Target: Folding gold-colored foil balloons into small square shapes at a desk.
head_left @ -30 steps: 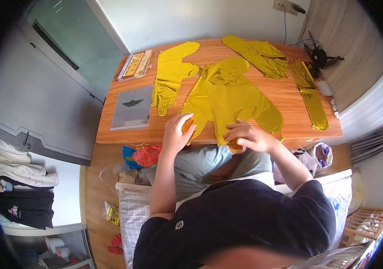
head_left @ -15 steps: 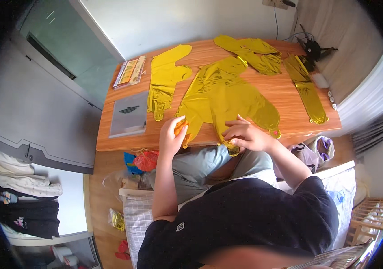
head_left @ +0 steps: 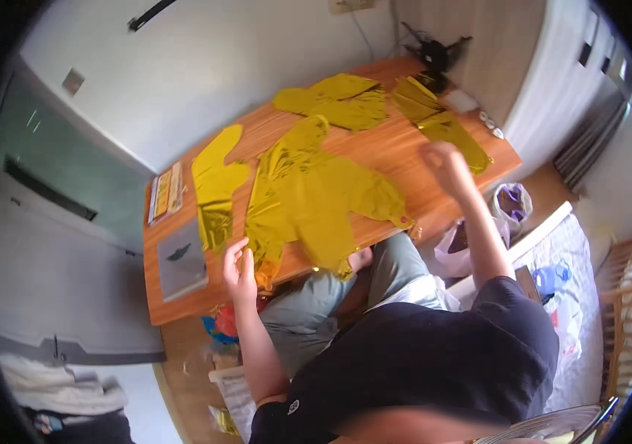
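Observation:
Several flat gold foil balloons lie on a wooden table (head_left: 397,152). The largest gold foil pile (head_left: 316,200) is in the middle, near the front edge. My left hand (head_left: 240,268) rests at the table's front edge, fingers on the lower left corner of that pile. My right hand (head_left: 445,164) is raised over the table's right side, blurred, beside a long gold foil piece (head_left: 441,126); it seems to hold nothing. Another gold foil piece (head_left: 216,185) lies left, and one more gold foil piece (head_left: 338,100) at the back.
A grey tablet-like slab (head_left: 181,260) and a flat printed packet (head_left: 166,194) lie on the table's left end. Black cables (head_left: 434,52) sit at the back corner. A plastic bag (head_left: 512,203) hangs by the table's right side. Bedding and a blue bottle (head_left: 552,277) lie right.
My right hand has lifted off the big foil pile and swung right toward the long piece. My left hand stays at the pile's corner. The head view turned.

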A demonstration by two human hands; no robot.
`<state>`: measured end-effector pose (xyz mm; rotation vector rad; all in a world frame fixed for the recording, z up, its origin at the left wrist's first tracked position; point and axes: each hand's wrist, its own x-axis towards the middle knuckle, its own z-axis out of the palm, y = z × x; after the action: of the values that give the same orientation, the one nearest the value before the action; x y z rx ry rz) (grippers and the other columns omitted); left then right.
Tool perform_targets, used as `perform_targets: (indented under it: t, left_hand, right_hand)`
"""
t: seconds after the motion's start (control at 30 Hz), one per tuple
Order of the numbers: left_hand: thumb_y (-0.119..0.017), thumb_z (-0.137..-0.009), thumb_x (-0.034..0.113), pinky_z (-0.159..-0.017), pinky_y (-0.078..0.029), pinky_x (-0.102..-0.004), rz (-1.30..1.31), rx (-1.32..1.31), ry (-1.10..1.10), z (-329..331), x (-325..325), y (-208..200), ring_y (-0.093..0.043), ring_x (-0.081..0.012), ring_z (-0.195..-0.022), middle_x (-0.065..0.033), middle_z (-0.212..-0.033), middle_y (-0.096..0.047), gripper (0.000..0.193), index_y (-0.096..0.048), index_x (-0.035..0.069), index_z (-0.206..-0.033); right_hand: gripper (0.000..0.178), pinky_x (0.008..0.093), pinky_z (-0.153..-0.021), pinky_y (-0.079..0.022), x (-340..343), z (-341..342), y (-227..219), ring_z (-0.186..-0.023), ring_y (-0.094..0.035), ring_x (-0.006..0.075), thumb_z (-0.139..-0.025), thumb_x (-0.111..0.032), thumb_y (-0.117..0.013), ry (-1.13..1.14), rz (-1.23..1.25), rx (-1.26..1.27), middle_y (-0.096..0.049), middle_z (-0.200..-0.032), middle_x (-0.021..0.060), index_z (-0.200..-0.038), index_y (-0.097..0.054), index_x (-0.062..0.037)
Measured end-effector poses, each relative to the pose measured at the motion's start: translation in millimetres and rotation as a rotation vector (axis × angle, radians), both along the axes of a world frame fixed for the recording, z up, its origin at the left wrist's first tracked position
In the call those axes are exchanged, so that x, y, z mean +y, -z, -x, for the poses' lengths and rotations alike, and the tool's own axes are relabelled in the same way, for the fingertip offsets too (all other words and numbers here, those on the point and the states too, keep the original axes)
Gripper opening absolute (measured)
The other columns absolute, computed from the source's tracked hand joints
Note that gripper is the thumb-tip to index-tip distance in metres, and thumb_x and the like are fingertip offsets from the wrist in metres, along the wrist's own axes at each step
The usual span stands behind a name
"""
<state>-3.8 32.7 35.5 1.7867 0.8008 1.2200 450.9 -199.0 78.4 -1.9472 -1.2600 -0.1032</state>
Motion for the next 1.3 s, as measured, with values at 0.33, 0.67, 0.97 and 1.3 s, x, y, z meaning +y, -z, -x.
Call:
perform_targets:
  t: [0.33,0.67,0.97,1.3]
  left_hand:
    - [-0.072,-0.093,0.010,-0.103,-0.050,-0.0381,-0.458,0.240,0.879,-297.9,-79.0,-75.9,-0.065,-0.0292,-0.115,-0.0134,-0.118,-0.070,0.027,-0.072,0.004,-0.119]
    - [-0.081,-0.086,0.022,-0.098,-0.052,-0.0383,-0.507,0.316,0.889,-471.5,-109.4,-1.2,-0.067,-0.0275,-0.107,-0.0107,-0.108,-0.071,0.036,-0.075,0.009,-0.119]
    - [-0.068,-0.097,0.009,-0.087,-0.055,-0.0310,-0.076,0.449,0.986,-484.2,-106.2,-0.2,-0.071,-0.0166,-0.095,-0.0096,-0.107,-0.077,0.022,-0.073,0.002,-0.118]
    - [-0.069,-0.098,0.010,-0.084,-0.053,-0.0270,-0.063,0.361,0.927,-482.0,-105.1,6.1,-0.067,-0.0090,-0.089,-0.0044,-0.098,-0.076,0.018,-0.074,0.003,-0.114]
  right_hand:
    - [0.028,0.0441,-0.097,-0.052,-83.6,-90.0,46.9,-0.108,-0.065,0.0380,-0.082,-0.023,-0.080,0.247,0.078,-0.044,-0.072,-0.109,0.0162,-0.101,-0.078,-0.0030]
    - [0.023,0.0454,-0.091,-0.053,-78.8,-94.4,48.8,-0.100,-0.066,0.0366,-0.087,-0.029,-0.074,0.339,0.029,-0.038,-0.071,-0.098,0.0130,-0.091,-0.079,-0.0072]
    - [0.028,0.0432,-0.089,-0.054,-75.8,-99.2,22.4,-0.096,-0.069,0.0356,-0.094,-0.027,-0.071,0.353,0.124,0.127,-0.072,-0.098,0.0186,-0.100,-0.076,0.0006]
    - [0.025,0.0338,-0.075,-0.057,-86.4,-102.3,21.7,-0.080,-0.073,0.0237,-0.090,-0.020,-0.076,0.331,-0.131,0.439,-0.076,-0.089,0.0174,-0.100,-0.077,0.0029]
